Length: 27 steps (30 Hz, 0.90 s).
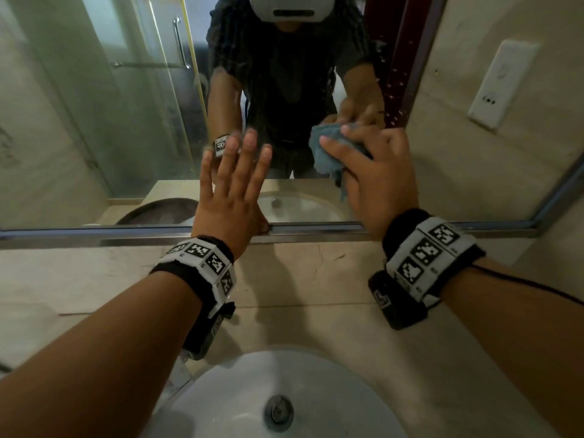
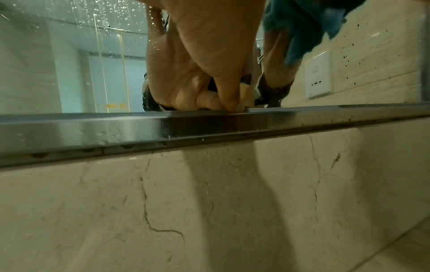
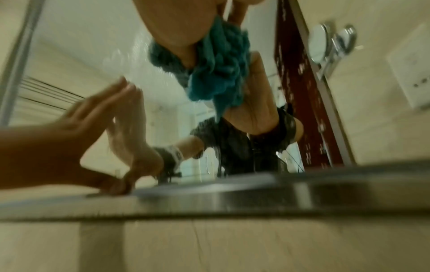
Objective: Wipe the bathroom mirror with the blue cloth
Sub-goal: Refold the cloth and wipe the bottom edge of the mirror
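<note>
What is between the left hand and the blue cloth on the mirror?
Only bare mirror glass; the head view shows the left hand flat on it, apart from the blue cloth.

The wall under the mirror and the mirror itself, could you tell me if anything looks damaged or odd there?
Yes: cracks run through the beige stone panel below the metal mirror frame, and water droplets speckle the mirror.

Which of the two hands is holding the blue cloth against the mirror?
The right hand: its fingers press the crumpled blue cloth against the metal-framed bathroom mirror. The left hand lies flat and bare on the glass.
</note>
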{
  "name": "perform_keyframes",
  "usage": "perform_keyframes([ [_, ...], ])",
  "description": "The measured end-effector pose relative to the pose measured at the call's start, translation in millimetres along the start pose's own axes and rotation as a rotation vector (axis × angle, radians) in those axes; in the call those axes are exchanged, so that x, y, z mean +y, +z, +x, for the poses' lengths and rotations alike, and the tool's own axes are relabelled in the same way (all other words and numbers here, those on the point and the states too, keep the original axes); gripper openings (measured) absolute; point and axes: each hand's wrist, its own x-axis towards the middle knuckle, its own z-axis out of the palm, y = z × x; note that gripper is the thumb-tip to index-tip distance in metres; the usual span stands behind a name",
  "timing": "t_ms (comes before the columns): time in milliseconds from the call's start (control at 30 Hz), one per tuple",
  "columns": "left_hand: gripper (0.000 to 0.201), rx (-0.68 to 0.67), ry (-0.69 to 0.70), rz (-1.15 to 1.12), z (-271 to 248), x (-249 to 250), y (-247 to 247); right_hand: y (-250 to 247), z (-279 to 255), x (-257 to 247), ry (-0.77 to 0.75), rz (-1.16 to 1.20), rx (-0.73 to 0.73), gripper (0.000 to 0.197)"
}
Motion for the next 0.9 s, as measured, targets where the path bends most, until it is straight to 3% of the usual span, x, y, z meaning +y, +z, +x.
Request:
perform_keyframes([
  [100,0.133,0.017,0.006,-0.012,1,-1,2,20,-40,-6,0.009,0.068,-0.142,0.030],
  [167,0.131,0.036,0.002,-0.008,1,2,-1,21,-78,-4,-0.139,-0.001,-0.318,0.045],
  [233,0.129,0.043,-0.048,-0.035,-3,9,-8,14,-87,14,-0.193,-0.046,-0.369,0.052],
  [300,0.124,0.041,-0.086,-0.113,-4,21,-23,0,-72,25,-0.206,-0.034,-0.328,0.041],
  [367,0.118,0.071,-0.028,-0.129,2,36,-38,-16,-48,26,-0.157,-0.007,-0.230,0.030],
  [433,0.118,0.104,0.042,-0.105,18,47,-50,-26,-18,23,-0.008,0.004,-0.126,0.036],
  [533,0.125,0.046,0.021,-0.057,38,54,-53,-24,6,11,0.191,0.039,-0.050,0.040],
  [600,0.128,0.028,-0.011,-0.022,41,56,-46,-11,-13,13,0.105,0.043,-0.149,0.042],
  [700,0.130,0.029,-0.040,0.038,42,59,-36,2,-57,29,-0.062,0.031,-0.336,0.029],
  [733,0.131,0.025,-0.048,0.048,44,59,-34,0,-62,33,-0.118,0.041,-0.360,0.039],
  [800,0.134,0.027,-0.060,0.047,45,60,-33,-6,-55,36,-0.212,0.016,-0.349,0.051],
  [900,0.136,0.034,-0.060,0.029,45,60,-31,-23,-8,27,-0.033,0.025,-0.120,0.038],
])
